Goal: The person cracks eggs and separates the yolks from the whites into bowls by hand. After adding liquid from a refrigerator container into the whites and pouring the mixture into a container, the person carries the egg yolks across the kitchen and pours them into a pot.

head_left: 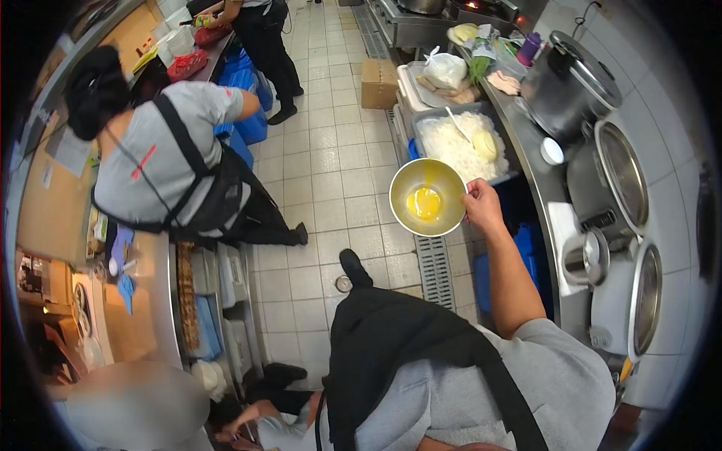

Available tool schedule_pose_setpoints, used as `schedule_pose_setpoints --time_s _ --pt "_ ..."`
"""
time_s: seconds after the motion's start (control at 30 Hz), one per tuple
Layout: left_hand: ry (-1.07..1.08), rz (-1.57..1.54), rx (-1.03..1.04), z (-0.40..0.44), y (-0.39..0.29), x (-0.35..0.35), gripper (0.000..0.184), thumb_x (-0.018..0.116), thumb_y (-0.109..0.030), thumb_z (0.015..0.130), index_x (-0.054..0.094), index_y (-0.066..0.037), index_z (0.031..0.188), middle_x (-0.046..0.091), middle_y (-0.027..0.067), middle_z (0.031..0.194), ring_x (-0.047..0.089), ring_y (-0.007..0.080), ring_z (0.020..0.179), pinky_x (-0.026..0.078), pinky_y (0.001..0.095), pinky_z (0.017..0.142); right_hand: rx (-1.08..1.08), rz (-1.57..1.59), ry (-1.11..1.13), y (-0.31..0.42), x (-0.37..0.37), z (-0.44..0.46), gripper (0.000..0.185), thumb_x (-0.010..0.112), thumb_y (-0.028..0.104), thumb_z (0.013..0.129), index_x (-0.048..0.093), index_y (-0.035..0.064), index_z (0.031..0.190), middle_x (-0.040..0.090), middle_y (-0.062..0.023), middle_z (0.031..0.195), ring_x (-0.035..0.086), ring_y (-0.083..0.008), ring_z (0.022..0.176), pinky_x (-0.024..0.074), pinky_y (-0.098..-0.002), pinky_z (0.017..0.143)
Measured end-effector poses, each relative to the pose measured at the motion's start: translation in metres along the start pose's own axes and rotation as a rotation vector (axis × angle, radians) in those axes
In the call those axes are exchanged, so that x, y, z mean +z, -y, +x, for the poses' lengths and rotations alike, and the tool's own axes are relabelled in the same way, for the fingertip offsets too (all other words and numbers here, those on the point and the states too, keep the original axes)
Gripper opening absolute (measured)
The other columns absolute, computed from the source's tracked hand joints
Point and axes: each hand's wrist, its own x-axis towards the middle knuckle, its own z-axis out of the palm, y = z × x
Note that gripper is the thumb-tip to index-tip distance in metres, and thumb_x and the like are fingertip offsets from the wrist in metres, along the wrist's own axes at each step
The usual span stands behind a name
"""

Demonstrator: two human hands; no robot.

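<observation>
My right hand (482,204) grips the rim of a metal bowl (400,197), thumb over the edge and fingers beneath. A small pool of yellow liquid (425,203), like beaten egg, lies in the bottom. The bowl is held out over the floor, just in front of a tub (505,177) of white rice (450,143). A white spoon (460,126) and a pale yellow bowl or scoop (485,145) rest on the rice. My left hand does not show.
Large steel pots (571,83) and a metal jug (585,259) line the right counter (530,154). A cardboard box (379,83) and floor drain (435,274) lie ahead. Co-workers stand at the left counter (143,301); another person's hand (244,425) shows at the lower left.
</observation>
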Motion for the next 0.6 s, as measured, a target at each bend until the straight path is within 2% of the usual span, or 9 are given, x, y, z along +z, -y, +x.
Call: schedule_pose_setpoints --time_s 0.17,0.33,0.47,0.5,0.53,0.57,0.6 --pt "0.093 0.135 0.063 0.079 -0.135 -0.005 0.033 0.059 -0.017 0.085 0.056 -0.010 0.118 0.064 0.0144 0.092 0.065 0.0344 0.087 0.050 0.0485 0.059 0.008 -0.069 -0.132 -0.001 0.010 0.108 0.018 0.064 0.010 0.077 0.056 0.0011 0.091 0.058 -0.0067 0.069 0.055 -0.0154 0.053 0.0455 -0.0326 0.047" --pt "0.171 -0.001 -0.060 0.157 -0.326 -0.001 0.040 0.059 -0.013 0.085 0.053 -0.009 0.124 0.065 0.0170 0.094 0.064 0.0355 0.090 0.049 0.0513 0.059 0.141 0.145 -0.225 0.037 0.005 0.166 0.009 0.056 0.001 0.082 0.049 0.0060 0.085 0.053 -0.0029 0.065 0.048 -0.0110 0.044 0.0401 -0.0270 0.036" --pt "0.192 0.096 -0.022 0.195 -0.461 0.023 0.046 0.058 -0.010 0.084 0.051 -0.009 0.130 0.065 0.0190 0.096 0.064 0.0363 0.092 0.048 0.0536 0.059 0.244 0.126 -0.241 0.037 0.012 0.241 0.009 0.056 0.001 0.082 0.050 0.0054 0.087 0.055 -0.0037 0.068 0.049 -0.0100 0.043 0.0407 -0.0251 0.035" --pt "0.179 0.280 0.068 0.164 -0.519 0.039 0.049 0.059 -0.013 0.085 0.049 -0.010 0.133 0.065 0.0191 0.102 0.063 0.0361 0.094 0.048 0.0561 0.062 0.225 0.152 -0.228 0.038 0.016 0.266 0.009 0.056 0.001 0.082 0.051 0.0055 0.088 0.055 -0.0040 0.070 0.050 -0.0098 0.043 0.0406 -0.0243 0.035" --pt "0.212 0.444 0.261 0.245 -0.459 0.040 0.051 0.061 -0.018 0.086 0.049 -0.012 0.135 0.064 0.0193 0.109 0.064 0.0376 0.096 0.048 0.0578 0.070 0.218 0.154 -0.226 0.045 0.025 0.296 0.009 0.056 0.001 0.082 0.051 0.0055 0.088 0.055 -0.0040 0.070 0.050 -0.0098 0.043 0.0406 -0.0243 0.035" --pt "0.208 0.623 0.472 0.296 -0.433 0.046 0.053 0.062 -0.024 0.087 0.048 -0.013 0.137 0.064 0.0195 0.115 0.064 0.0392 0.098 0.048 0.0596 0.078 0.188 0.170 -0.240 0.056 0.035 0.326 0.008 0.056 0.001 0.082 0.051 0.0054 0.086 0.054 -0.0034 0.066 0.049 -0.0102 0.042 0.0400 -0.0246 0.036" --pt "0.167 0.779 0.679 0.289 -0.473 0.061 0.055 0.063 -0.030 0.088 0.047 -0.015 0.139 0.063 0.0198 0.121 0.064 0.0408 0.100 0.048 0.0614 0.086 0.157 0.182 -0.247 0.068 0.040 0.355 0.006 0.055 0.001 0.081 0.051 0.0052 0.084 0.053 -0.0028 0.063 0.048 -0.0107 0.041 0.0395 -0.0249 0.037"
